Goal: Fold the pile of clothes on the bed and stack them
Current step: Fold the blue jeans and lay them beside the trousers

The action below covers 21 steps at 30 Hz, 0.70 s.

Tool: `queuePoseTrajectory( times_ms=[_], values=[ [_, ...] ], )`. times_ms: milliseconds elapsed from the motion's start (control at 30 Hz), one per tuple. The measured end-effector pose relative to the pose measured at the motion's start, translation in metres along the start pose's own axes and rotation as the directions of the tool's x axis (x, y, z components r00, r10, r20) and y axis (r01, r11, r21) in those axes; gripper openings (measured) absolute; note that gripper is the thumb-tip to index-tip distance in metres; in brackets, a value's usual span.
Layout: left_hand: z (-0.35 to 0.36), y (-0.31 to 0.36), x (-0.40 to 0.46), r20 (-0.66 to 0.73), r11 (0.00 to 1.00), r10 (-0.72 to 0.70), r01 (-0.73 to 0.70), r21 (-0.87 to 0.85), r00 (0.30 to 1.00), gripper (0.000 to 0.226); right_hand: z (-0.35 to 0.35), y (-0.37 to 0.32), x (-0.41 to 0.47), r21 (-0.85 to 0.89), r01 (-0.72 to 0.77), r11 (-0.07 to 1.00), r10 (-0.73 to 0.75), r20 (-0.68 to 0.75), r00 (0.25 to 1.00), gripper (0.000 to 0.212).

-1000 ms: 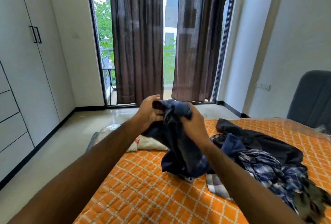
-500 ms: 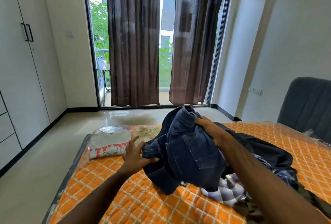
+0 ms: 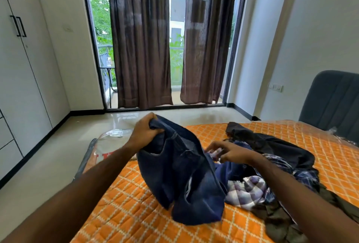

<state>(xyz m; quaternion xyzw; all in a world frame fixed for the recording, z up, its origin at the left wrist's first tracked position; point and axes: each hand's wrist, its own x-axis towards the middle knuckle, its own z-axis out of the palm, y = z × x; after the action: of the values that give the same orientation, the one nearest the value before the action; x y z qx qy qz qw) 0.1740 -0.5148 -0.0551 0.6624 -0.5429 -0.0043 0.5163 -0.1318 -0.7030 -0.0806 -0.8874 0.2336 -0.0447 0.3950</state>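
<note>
Dark blue jeans hang over the orange quilted bed. My left hand grips their waistband at the top and holds them up. My right hand is off the jeans, to their right, with fingers spread and loosely bent over the pile of clothes. That pile holds a black garment, a checked shirt and an olive piece. A folded white T-shirt lies at the bed's far left corner, partly behind my left arm.
A grey headboard stands at the right. White wardrobes line the left wall, with bare floor between them and the bed. Brown curtains hang over the balcony door ahead.
My left hand moved from the jeans' lower side up to grip the waistband. My right hand let go of the waistband and dropped toward the pile.
</note>
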Motion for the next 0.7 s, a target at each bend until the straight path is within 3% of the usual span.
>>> queuePoseTrajectory(
  times_ms=[67,167,233,333,433,533,633,700],
  values=[
    [0.001,0.010,0.011,-0.003,0.996,0.066,-0.066,0.066,0.998,0.033,0.012,-0.003,0.005,-0.181,0.066,0.981,-0.088,-0.119,0.989,0.051],
    [0.004,0.020,0.019,0.017,0.983,0.130,-0.131,0.128,0.991,0.035,0.040,-0.023,0.010,-0.255,0.237,0.937,-0.323,-0.381,0.866,0.034],
    [0.005,0.025,0.023,-0.012,0.980,0.146,-0.142,0.142,0.989,0.034,0.058,-0.042,0.011,-0.338,0.316,0.886,-0.428,-0.339,0.838,0.043],
    [0.003,0.033,0.030,-0.032,0.975,0.175,-0.169,0.141,0.984,0.034,0.079,-0.051,0.017,-0.609,0.228,0.760,-0.453,-0.245,0.857,0.064],
    [-0.004,0.040,0.035,0.009,0.966,0.221,-0.220,0.135,0.975,0.033,0.085,-0.051,0.020,-0.729,0.016,0.685,-0.311,-0.272,0.911,0.054],
    [-0.016,0.042,0.040,0.009,0.957,0.252,-0.251,0.144,0.968,0.031,0.076,-0.036,0.019,-0.753,-0.177,0.634,-0.005,-0.233,0.972,0.042],
    [-0.041,0.036,0.047,0.004,0.935,0.287,-0.281,0.218,0.958,0.033,0.058,-0.003,0.008,-0.759,-0.306,0.574,0.189,-0.241,0.952,0.036],
    [-0.062,0.027,0.048,0.122,0.862,0.342,-0.363,0.353,0.932,0.032,0.035,0.016,-0.002,-0.701,-0.369,0.611,0.213,-0.304,0.929,0.024]
  ],
)
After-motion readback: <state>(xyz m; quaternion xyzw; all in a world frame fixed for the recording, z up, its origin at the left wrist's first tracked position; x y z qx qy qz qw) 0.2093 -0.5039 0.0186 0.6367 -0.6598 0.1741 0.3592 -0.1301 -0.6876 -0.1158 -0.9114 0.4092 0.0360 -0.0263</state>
